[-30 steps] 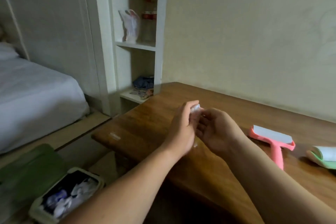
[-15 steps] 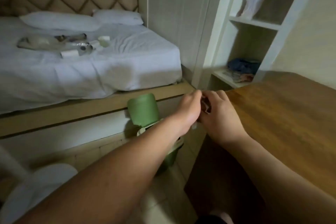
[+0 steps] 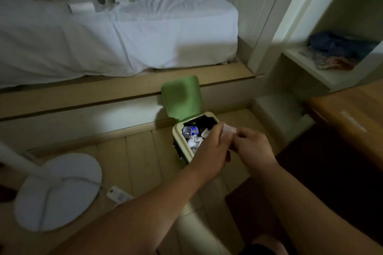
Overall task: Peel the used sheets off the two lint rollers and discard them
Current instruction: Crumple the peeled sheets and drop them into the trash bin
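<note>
Used sheet (image 3: 228,131) is a pale crumpled wad held between both hands, just above the near right corner of the open bin (image 3: 179,143) on the floor. Left hand (image 3: 214,147) has its fingers curled round the wad's left side. Right hand (image 3: 253,147) pinches the right side, fingers together on it. Best guess: the sheet is stuck to skin and one hand is picking it off the other, but the contact itself is too small to see. The bin's green lid (image 3: 181,97) stands up and back, so the opening is free. Inside are a can (image 3: 189,130) and white scraps, probably similar sheets. Handling: near weightless, limp and tacky on one face, so it likely won't drop on its own and will cling to whichever fingers touch the sticky side. Best hold is on the balled-up outside or a non-sticky edge, then wipe it off against the bin's inner rim. No breakage risk; the only risk is that it hangs on a fingertip and misses the bin. Lint rollers are out of frame, and only a corner of the wooden worktop (image 3: 350,109) shows at right. Bed (image 3: 145,33) is behind the bin, fan base (image 3: 60,190) at left.
</note>
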Demonstrator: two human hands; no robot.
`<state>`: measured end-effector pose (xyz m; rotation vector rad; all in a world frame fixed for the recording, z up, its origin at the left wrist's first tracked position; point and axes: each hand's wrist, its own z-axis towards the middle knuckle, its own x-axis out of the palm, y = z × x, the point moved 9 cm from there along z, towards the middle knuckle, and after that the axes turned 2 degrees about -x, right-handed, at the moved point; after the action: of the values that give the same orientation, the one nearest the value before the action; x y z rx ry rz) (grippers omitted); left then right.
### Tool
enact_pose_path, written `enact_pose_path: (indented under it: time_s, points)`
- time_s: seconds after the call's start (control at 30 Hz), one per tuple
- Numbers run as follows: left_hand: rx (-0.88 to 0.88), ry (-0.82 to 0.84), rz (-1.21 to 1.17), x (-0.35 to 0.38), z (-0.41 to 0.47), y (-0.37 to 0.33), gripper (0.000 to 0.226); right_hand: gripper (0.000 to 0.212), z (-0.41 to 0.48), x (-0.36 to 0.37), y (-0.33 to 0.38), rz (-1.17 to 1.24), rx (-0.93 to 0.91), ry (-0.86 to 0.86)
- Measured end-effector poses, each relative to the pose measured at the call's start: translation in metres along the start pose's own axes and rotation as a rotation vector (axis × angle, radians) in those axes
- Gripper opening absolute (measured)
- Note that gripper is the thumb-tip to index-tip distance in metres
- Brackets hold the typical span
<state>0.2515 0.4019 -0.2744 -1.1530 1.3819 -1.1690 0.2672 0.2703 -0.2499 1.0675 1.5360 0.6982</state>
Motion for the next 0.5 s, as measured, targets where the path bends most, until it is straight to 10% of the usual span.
enact_pose_path:
  time_s: [0.13,0.33,0.5]
  points:
    - [0.067,-0.034,0.194,-0.021,0.013,0.034,0.024,0.017,0.017,0.04,-0.05,0.482,0.425,0.254]
    - [-0.145,-0.299,0.437,-0.061,0.057,0.1,0.034,0.029,0.034,0.074,-0.067,0.091,0.295,0.273]
    - [-0.267,-0.209,0.676,-0.053,0.118,0.128,0.044,0.033,0.03,0.055,-0.105,-0.043,0.309,0.282]
